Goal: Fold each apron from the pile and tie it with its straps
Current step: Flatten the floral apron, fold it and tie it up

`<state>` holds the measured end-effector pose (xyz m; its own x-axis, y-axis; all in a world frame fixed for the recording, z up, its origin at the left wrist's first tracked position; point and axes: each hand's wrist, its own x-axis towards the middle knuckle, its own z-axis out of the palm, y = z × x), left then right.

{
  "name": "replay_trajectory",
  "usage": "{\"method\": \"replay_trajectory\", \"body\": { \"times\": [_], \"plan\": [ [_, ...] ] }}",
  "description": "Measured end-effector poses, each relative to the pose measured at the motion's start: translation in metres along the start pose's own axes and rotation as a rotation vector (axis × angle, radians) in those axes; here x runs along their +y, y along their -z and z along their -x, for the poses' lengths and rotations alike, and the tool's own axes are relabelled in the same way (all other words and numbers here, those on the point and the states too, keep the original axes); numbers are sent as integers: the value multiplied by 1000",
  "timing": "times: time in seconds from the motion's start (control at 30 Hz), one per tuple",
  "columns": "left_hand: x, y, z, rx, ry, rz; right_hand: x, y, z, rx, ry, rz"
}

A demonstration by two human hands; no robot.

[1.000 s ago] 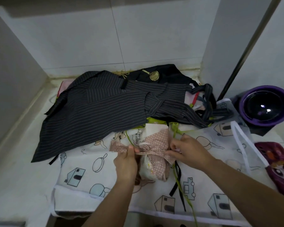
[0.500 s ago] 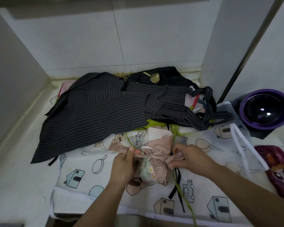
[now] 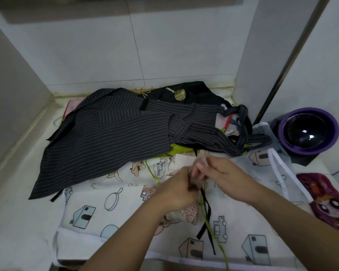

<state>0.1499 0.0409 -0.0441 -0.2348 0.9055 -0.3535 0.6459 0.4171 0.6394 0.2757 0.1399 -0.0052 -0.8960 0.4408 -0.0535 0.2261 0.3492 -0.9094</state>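
A small folded pink dotted apron lies on a white apron printed with houses and pans. My left hand and my right hand meet over the bundle, each pinching a pink strap at its middle. The hands cover most of the bundle. Behind it lies the pile: a dark pinstriped apron spread wide, a black apron with a gold emblem and a green one peeking out beneath.
A purple bowl stands at the right by the wall. A purple cartoon-print cloth lies at the right edge. Black and green straps trail toward the counter's front edge. Tiled walls enclose the counter at back and left.
My hands, which held the strap ends apart across the bundle, have come together over its middle with the straps. The view has shifted slightly downward.
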Motion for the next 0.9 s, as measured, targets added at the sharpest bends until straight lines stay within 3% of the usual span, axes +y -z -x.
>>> {"method": "replay_trajectory", "body": {
  "times": [0.07,0.13,0.27,0.33,0.43,0.53,0.63,0.77,0.9],
  "plan": [
    [1,-4,2,-13,-32,-184,-16,-9,-11,-105,118,185],
    [2,-5,2,3,-16,-222,-22,-19,-25,-139,186,358],
    [2,4,6,-24,50,-13,-20,-10,-30,-107,-25,85],
    [-6,8,4,-44,53,30,-9,-1,-20,-177,-119,-1],
    [-13,8,3,-39,34,44,17,-3,-12,-216,-155,98],
    [-11,5,2,-9,-53,42,34,-17,-15,-47,-60,313],
    [-18,3,0,15,-72,80,41,-17,-14,38,-13,360],
    [-28,7,-1,60,-5,278,48,4,1,-30,-5,397],
    [-23,3,-9,154,-4,146,47,2,10,-84,-100,376]
  ]
}}
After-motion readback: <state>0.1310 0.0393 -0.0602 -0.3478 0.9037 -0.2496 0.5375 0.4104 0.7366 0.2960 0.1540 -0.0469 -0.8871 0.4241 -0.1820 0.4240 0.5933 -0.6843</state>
